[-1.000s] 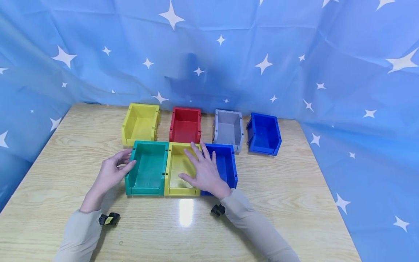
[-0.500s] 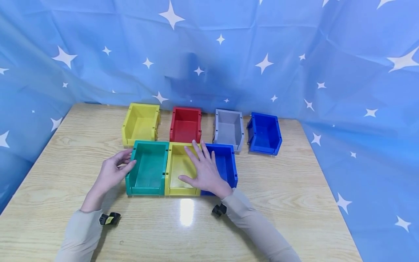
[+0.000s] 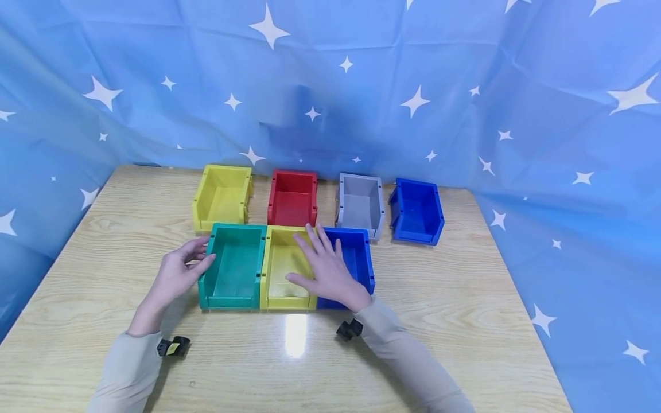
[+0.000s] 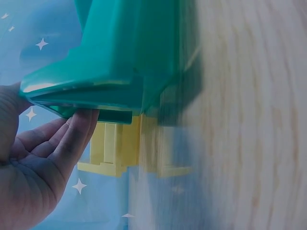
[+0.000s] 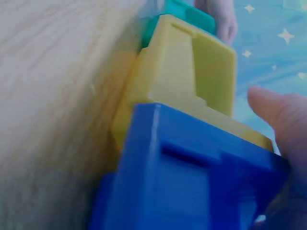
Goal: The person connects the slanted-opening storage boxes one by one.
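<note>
Three bins stand side by side in a front row: a green bin (image 3: 234, 261), a yellow bin (image 3: 281, 258) and a blue bin (image 3: 356, 249). My left hand (image 3: 178, 272) pinches the left rim of the green one, and in the left wrist view its fingers (image 4: 74, 139) tuck beneath that rim, with the thumb at the rim's other side. Over the yellow and blue bins my right hand (image 3: 330, 275) is spread, hiding part of both. The right wrist view has its thumb (image 5: 273, 108) raised beside the yellow bin's opening.
Behind the front row stand a smaller yellow bin (image 3: 222, 198), a red bin (image 3: 293, 198), a grey bin (image 3: 360, 203) and another blue bin (image 3: 417, 212). A blue curtain with white stars (image 3: 330, 86) hangs along the back of the wooden table (image 3: 439, 310).
The right hand has shifted slightly to the right over the yellow and blue bins, fingers still spread. The left hand keeps its pinch on the green bin, and the bins stay in place.
</note>
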`<state>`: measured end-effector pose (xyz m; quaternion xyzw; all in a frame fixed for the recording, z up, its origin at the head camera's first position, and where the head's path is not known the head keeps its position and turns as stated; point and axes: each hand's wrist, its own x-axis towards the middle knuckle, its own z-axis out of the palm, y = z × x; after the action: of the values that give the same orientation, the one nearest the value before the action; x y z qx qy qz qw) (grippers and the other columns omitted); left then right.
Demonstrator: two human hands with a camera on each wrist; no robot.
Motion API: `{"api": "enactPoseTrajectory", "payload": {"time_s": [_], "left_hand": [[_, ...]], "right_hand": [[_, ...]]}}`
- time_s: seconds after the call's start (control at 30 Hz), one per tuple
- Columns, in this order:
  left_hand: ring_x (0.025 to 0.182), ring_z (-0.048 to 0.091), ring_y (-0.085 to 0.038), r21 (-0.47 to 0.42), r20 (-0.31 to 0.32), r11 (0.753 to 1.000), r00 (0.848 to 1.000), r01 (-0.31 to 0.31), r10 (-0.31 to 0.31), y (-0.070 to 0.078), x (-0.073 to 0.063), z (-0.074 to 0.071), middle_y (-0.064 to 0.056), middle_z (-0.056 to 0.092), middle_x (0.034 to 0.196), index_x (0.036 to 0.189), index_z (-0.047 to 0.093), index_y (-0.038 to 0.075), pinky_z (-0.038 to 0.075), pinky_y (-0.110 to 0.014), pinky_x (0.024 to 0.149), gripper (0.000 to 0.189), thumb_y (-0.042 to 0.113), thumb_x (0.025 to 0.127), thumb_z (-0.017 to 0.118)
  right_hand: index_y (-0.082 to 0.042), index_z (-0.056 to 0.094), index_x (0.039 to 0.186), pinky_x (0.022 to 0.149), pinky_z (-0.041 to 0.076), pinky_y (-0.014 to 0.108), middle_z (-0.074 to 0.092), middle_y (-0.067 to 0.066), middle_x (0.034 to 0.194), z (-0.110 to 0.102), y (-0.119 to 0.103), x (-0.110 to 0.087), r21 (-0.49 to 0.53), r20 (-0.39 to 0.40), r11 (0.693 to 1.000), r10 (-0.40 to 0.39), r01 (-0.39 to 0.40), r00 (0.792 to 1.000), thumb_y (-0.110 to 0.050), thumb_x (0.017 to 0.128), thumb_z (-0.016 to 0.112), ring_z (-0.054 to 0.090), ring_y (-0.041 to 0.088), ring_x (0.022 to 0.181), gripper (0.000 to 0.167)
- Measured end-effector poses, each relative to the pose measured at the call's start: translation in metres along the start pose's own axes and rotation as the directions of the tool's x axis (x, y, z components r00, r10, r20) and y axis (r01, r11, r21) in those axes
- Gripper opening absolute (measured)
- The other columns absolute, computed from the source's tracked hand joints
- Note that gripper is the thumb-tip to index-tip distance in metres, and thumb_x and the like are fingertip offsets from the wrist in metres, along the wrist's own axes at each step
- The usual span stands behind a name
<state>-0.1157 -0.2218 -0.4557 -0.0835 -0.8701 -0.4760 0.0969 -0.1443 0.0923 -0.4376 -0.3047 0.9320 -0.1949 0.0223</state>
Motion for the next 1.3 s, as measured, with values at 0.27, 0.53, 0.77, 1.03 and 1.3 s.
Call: {"api": "enactPoseTrajectory", "payload": {"time_s": [0.27, 0.53, 0.77, 1.03, 1.3], "left_hand": [[0.082, 0.053, 0.007, 0.006, -0.003, 1.000, 1.000, -0.004, 0.004, 0.004, 0.000, -0.001, -0.025, 0.065, 0.096, 0.120, 0.056, -0.010, 0.045, -0.005, 0.069, 0.035, 0.002, 0.088, 0.064], [0.081, 0.052, 0.008, 0.004, -0.013, 1.000, 1.000, -0.024, 0.024, 0.005, 0.000, -0.001, -0.025, 0.065, 0.094, 0.118, 0.056, -0.011, 0.044, -0.004, 0.069, 0.034, 0.000, 0.087, 0.064], [0.083, 0.051, 0.010, -0.013, -0.005, 1.000, 1.000, 0.004, -0.004, 0.004, -0.001, 0.000, -0.026, 0.064, 0.097, 0.120, 0.054, -0.013, 0.045, -0.005, 0.069, 0.037, 0.001, 0.087, 0.064], [0.083, 0.050, 0.012, -0.018, -0.007, 1.000, 1.000, 0.003, -0.004, 0.004, -0.002, 0.000, -0.028, 0.064, 0.098, 0.120, 0.054, -0.014, 0.044, -0.003, 0.070, 0.038, 0.000, 0.086, 0.065], [0.082, 0.051, 0.012, -0.009, -0.007, 1.000, 1.000, -0.006, 0.005, 0.006, -0.003, -0.001, -0.026, 0.064, 0.096, 0.120, 0.054, -0.013, 0.044, -0.004, 0.069, 0.037, 0.001, 0.087, 0.064]], "right_hand": [[-0.001, 0.042, 0.138, 0.105, 0.028, 0.057, 0.036, 0.019, 0.145, -0.025, 0.015, -0.004, 0.096, -0.274, 0.994, -0.032, 0.060, 0.961, -0.032, 0.089, 0.063, 0.029, 0.035, 0.134, 0.062], [0.004, 0.054, 0.125, 0.101, 0.036, 0.052, 0.053, 0.022, 0.128, -0.044, 0.036, -0.011, 0.141, -0.422, 0.988, 0.001, 0.065, 0.907, -0.021, 0.087, 0.067, 0.046, 0.036, 0.121, 0.048], [0.004, 0.058, 0.121, 0.096, 0.041, 0.048, 0.058, 0.020, 0.122, -0.058, 0.059, -0.021, 0.166, -0.499, 0.986, 0.070, 0.017, 0.864, -0.015, 0.088, 0.066, 0.050, 0.034, 0.116, 0.039], [0.004, 0.061, 0.117, 0.083, 0.045, 0.050, 0.060, 0.022, 0.116, -0.066, 0.083, -0.032, 0.198, -0.558, 0.980, 0.134, -0.025, 0.819, -0.011, 0.087, 0.066, 0.054, 0.035, 0.103, 0.034], [0.007, 0.062, 0.112, 0.092, 0.042, 0.051, 0.062, 0.023, 0.114, -0.068, 0.107, -0.046, 0.206, -0.601, 0.975, 0.190, -0.079, 0.777, -0.009, 0.086, 0.067, 0.053, 0.037, 0.110, 0.031]]}}
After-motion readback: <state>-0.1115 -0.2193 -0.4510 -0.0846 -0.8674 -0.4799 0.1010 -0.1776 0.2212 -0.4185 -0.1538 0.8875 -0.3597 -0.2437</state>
